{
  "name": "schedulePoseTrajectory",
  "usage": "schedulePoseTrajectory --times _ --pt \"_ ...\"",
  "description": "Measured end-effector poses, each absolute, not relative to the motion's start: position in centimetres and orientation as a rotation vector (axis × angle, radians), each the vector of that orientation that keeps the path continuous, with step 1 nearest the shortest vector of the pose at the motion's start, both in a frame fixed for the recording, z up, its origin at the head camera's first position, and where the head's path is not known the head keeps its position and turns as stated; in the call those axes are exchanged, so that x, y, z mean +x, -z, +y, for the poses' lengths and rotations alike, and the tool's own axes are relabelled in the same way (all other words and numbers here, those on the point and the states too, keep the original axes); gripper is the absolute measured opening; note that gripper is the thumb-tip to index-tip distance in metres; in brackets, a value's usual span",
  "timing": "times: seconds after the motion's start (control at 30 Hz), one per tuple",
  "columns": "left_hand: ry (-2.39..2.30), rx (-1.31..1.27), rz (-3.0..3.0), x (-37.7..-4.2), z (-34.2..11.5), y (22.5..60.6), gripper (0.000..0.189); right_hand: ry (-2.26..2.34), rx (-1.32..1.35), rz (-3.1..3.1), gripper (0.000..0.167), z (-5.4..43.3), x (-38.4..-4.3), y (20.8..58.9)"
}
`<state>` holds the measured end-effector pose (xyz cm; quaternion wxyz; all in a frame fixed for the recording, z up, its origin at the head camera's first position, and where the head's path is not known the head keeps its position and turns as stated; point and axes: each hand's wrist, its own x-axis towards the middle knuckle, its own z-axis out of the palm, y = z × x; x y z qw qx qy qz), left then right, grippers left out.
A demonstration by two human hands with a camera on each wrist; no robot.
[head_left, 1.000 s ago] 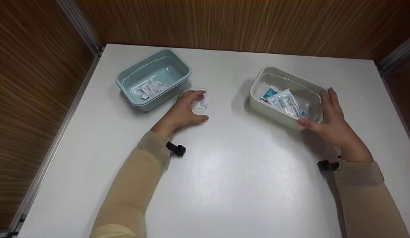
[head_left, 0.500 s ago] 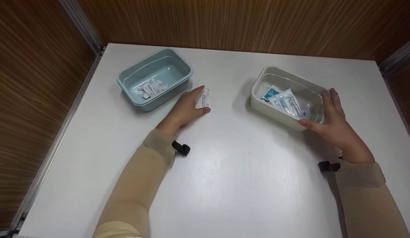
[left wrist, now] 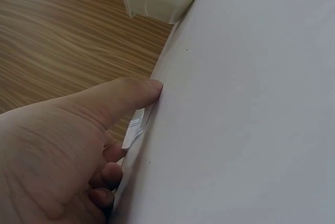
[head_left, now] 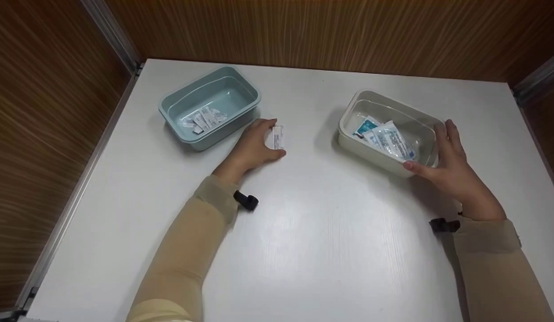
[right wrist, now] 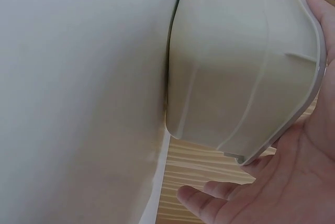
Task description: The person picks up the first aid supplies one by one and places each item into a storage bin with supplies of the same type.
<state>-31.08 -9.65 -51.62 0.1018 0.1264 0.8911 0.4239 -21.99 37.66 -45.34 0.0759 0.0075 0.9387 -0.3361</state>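
On the white table, a small white packet point(head_left: 277, 137) with fine print lies between the thumb and fingers of my left hand point(head_left: 252, 150), right of the blue-green bin point(head_left: 223, 131). In the left wrist view, the packet point(left wrist: 135, 129) looks bent and tilted, with the thumb above it and curled fingers below. Several similar small packets point(head_left: 207, 118) lie inside the blue-green bin. My right hand point(head_left: 453, 172) holds the right end of a beige bin point(head_left: 370, 154), thumb at the near rim and fingers along the end. Larger white and teal sachets point(head_left: 388, 138) fill its left part.
The white table point(head_left: 294, 250) extends between and in front of the bins. Wood-grain panels point(head_left: 312, 36) stand behind it and along both sides. A black wrist clip point(head_left: 246, 201) sticks out from the left sleeve.
My left thumb and fingers have come in around the small packet, which has shifted slightly towards me. The right hand stays on the beige bin, and both bins keep their places.
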Motion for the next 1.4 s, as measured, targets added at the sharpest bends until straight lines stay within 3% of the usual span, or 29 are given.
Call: schedulePoseTrajectory --times 0.4,0.83,1.4 --pt "-1.257 0.369 2.64 -30.7 -9.2 50.8 0.081 1.017 0.014 2.827 0.13 38.0 -22.0 44.9" --pt "-1.459 0.347 2.537 -30.3 -9.5 50.5 0.084 1.003 0.021 2.824 0.131 38.1 -21.5 44.9" --pt "-1.593 0.451 2.576 -27.6 -10.0 45.9 0.083 0.988 0.028 2.815 0.133 37.8 -22.0 45.1"
